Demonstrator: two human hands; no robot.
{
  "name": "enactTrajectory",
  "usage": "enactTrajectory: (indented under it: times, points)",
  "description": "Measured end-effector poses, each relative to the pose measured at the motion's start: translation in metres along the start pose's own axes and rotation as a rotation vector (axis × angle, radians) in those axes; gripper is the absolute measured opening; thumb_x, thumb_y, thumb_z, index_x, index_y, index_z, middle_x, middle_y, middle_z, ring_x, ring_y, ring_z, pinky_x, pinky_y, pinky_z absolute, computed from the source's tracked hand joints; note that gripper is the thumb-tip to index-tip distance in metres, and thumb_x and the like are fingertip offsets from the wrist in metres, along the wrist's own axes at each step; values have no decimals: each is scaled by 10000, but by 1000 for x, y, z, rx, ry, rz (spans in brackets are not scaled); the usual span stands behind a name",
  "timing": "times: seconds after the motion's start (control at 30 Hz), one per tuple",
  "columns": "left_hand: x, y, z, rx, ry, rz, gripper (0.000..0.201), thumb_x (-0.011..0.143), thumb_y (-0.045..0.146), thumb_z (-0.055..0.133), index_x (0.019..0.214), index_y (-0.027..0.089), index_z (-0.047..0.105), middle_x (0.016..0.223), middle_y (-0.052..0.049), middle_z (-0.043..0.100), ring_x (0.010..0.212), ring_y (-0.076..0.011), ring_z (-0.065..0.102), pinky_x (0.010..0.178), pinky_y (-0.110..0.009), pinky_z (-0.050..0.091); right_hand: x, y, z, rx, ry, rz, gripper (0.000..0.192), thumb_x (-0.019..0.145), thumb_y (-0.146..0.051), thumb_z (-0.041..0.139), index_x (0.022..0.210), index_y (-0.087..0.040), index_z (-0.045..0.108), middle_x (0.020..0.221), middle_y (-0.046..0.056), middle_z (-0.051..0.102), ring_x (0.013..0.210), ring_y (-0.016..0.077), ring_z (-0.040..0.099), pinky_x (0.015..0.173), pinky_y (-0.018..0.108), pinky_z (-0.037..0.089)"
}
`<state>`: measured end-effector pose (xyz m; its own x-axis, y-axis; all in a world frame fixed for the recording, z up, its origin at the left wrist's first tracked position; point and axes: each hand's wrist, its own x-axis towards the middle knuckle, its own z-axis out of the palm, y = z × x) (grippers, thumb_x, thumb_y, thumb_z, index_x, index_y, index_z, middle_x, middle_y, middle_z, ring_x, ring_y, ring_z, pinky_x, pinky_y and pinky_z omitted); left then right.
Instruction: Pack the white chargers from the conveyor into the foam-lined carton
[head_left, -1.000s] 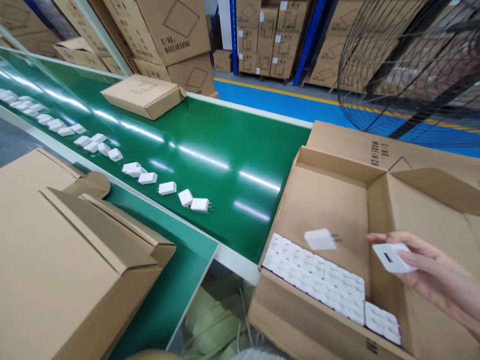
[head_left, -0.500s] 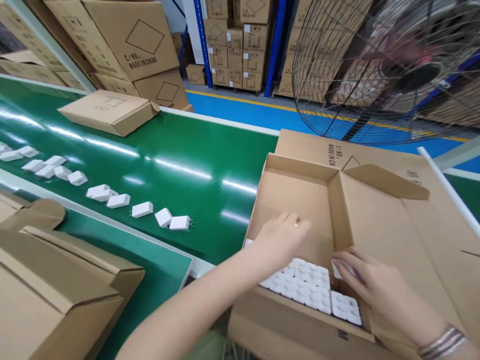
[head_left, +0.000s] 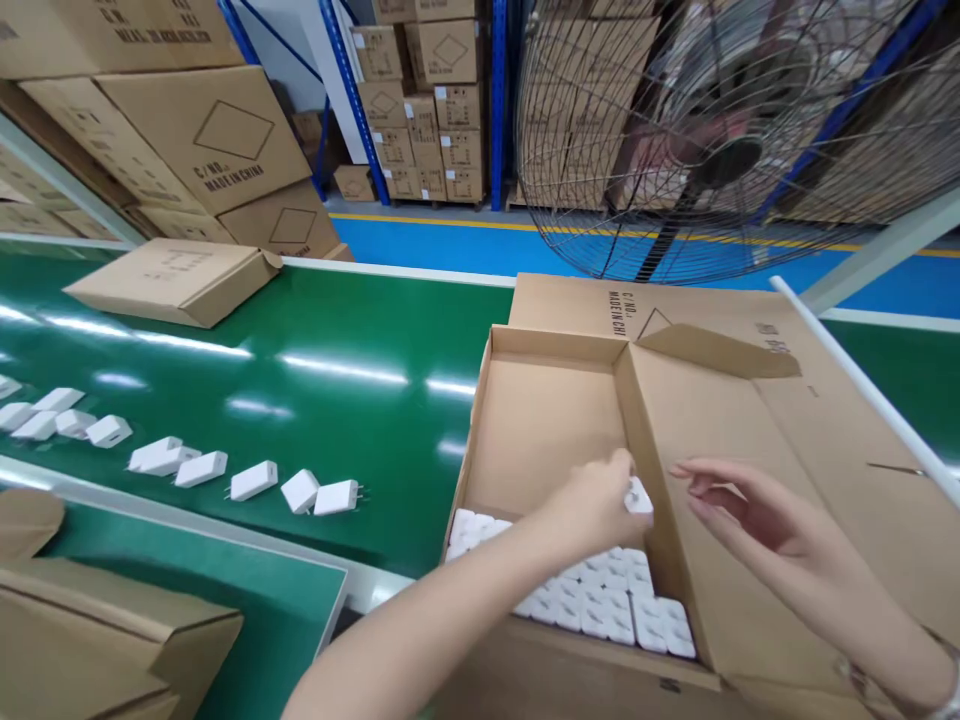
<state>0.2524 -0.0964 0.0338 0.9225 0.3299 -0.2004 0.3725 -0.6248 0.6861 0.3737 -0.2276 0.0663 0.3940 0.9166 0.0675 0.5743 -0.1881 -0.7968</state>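
My left hand [head_left: 596, 508] reaches over an open cardboard box [head_left: 551, 400] and pinches a white plug charger [head_left: 639, 497] near the box's right wall. Below that hand, packed chargers [head_left: 600, 605] stand in tight rows along the near side of the box, partly hidden by my left forearm. My right hand [head_left: 772, 540] hovers over the folded-out lid at the right, fingers loosely curved and thumb apart, with nothing in it. On the green conveyor belt [head_left: 390, 440], loose white chargers [head_left: 255, 480] lie in an uneven line left of the box.
A closed flat carton [head_left: 176, 275] lies on the belt's far side. Open cartons [head_left: 112, 620] stand at the lower left. Beyond the belt are stacked boxes [head_left: 232, 130] and a large caged fan [head_left: 712, 150]. A white rail [head_left: 870, 390] slants along the right.
My right hand has let go of the charger it held and drawn back right, out of the box. My left hand has moved toward the box's right wall and now visibly holds a charger.
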Motion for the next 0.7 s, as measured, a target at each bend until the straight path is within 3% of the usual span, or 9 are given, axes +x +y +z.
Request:
enactTrajectory:
  times: [0.07, 0.23, 0.3, 0.4, 0.57, 0.7]
  points:
    - [3, 14, 10, 41, -41, 12, 393, 723, 395, 528, 1043, 187, 436, 952, -68, 627, 828, -236, 607, 601, -303, 463, -3, 3, -6, 228, 10, 86, 294, 774, -352, 576, 1056, -300, 511, 1035, 54, 578, 943, 210, 573, 788, 319, 516]
    - [6, 32, 22, 208, -403, 134, 415, 787, 450, 457, 1049, 134, 523, 1012, -131, 637, 913, -284, 600, 701, -366, 473, -11, 3, -1, 520, -25, 186, 374, 674, -353, 672, 994, -286, 489, 798, 45, 573, 782, 201, 588, 628, 290, 539]
    - [2, 32, 19, 223, -407, 182, 381, 848, 423, 362, 968, 134, 579, 979, -122, 651, 917, -275, 601, 733, -367, 464, -12, -1, 3, 546, -40, 226, 400, 650, -360, 688, 988, -289, 486, 767, 40, 566, 729, 194, 583, 594, 287, 531]
    - [-15, 27, 7, 191, -202, 230, 333, 876, 324, 322, 879, 152, 607, 903, -91, 667, 847, -234, 618, 711, -332, 465, -12, -5, 8, 564, -72, 249, 390, 642, -351, 694, 967, -288, 488, 759, 38, 564, 729, 194, 580, 600, 285, 522]
    - [-77, -4, -17, 111, 324, 147, 238, 846, 155, 359, 976, 183, 557, 900, -35, 643, 846, -170, 588, 741, -289, 452, -10, 6, 17, 546, -165, 231, 356, 646, -305, 698, 932, -283, 488, 788, 37, 557, 754, 196, 572, 610, 274, 522]
    - [-134, -42, -22, 122, 469, -66, 226, 836, 131, 359, 902, 186, 569, 814, -21, 635, 757, -153, 580, 679, -275, 456, -2, 8, 33, 525, -270, 219, 370, 634, -296, 706, 924, -299, 477, 786, 19, 535, 718, 186, 541, 596, 270, 513]
